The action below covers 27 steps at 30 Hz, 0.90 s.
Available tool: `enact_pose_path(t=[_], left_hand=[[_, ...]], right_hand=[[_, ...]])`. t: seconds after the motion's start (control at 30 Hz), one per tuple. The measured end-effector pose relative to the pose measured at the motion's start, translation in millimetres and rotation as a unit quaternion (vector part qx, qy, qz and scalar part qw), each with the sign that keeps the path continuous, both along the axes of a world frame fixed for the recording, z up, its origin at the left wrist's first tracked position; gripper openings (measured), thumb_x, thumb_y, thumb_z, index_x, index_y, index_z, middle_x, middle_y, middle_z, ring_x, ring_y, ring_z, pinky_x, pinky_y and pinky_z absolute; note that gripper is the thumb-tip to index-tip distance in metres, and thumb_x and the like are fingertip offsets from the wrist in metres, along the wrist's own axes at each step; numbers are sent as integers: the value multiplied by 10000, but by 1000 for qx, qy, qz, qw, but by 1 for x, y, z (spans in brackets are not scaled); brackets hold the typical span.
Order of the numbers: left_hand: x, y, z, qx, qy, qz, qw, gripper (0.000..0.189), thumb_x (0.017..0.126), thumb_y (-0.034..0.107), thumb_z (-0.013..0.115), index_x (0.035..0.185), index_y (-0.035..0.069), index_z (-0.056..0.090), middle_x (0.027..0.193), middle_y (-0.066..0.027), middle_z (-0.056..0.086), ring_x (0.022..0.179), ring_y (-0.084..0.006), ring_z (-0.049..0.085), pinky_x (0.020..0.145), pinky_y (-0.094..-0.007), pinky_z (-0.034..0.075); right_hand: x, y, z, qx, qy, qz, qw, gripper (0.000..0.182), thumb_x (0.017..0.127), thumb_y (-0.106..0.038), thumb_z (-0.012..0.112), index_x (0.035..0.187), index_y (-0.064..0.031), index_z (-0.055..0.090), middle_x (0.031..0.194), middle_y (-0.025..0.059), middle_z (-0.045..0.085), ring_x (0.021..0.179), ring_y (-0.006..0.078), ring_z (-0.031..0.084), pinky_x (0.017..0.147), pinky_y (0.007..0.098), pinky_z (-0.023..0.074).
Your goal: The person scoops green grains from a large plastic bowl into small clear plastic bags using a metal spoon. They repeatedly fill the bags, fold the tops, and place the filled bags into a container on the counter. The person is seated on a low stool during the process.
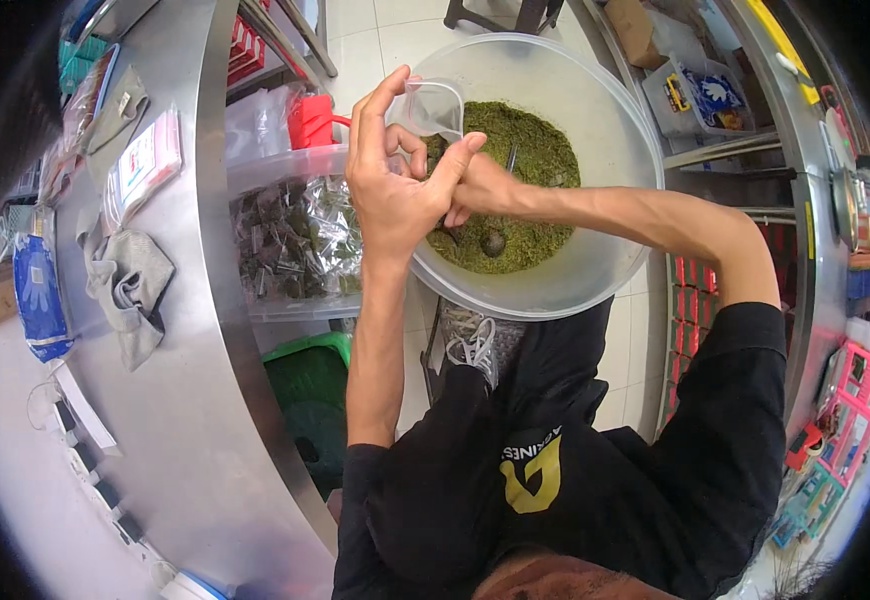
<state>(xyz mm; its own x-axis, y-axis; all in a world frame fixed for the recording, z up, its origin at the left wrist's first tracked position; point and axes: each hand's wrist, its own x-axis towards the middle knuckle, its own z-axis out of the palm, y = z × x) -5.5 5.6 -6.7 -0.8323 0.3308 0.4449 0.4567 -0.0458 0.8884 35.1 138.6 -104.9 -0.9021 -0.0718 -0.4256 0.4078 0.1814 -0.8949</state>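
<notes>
My left hand [405, 169] holds a small clear plastic bag [435, 105] upright, its mouth spread wide, above the left part of a large translucent plastic tub [615, 247]. My right hand [483, 187] reaches in from the right, just behind and below the left thumb. Its fingers are curled and partly hidden, so what they grip cannot be told. Dried, chopped green herb [536, 142] covers the bottom of the tub. A thin metal handle [512, 157] stands out of the herb, and a small dark round object [493, 242] lies on it near the front.
Left of the tub is a clear bin [300, 311] of small filled packets [285, 240], with a green crate [307, 405] below. A steel table [202, 420] at the left bears a grey cloth [131, 277] and packaged goods [146, 161]. Steel shelving [817, 285] borders the right side.
</notes>
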Motion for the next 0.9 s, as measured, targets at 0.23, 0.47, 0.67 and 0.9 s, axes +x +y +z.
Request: enact_pose_path(t=[0.23,0.47,0.67,0.9], left_hand=[[1,-1,3,-25,21,7,999,731,656,130,840,1295,10,506,1144,-84,565,521,-67,419,468,-207,365],[0,-1,7,-71,76,17,994,709,667,153,835,1282,0,517,1100,-82,600,502,-74,421,469,-222,382],[3,0,10,-142,94,1,985,667,674,219,829,1238,4,547,1083,-73,614,502,-110,454,489,-257,410],[11,-1,23,-211,87,-16,973,603,668,284,813,1166,30,588,1048,-101,637,825,-286,655,661,-369,517]], right_hand=[[22,64,73,-138,-90,-133,977,233,964,-148,537,960,85,540,773,181,651,687,211,685,618,256,594],[63,95,107,-178,-51,-185,965,222,958,-199,562,950,21,594,749,87,664,628,143,658,590,241,539],[71,100,155,-166,96,-261,946,259,951,-225,567,927,27,620,735,76,661,572,121,610,546,221,458],[49,84,179,-73,243,-287,924,301,947,-205,580,922,94,607,767,132,647,668,168,655,621,264,516]])
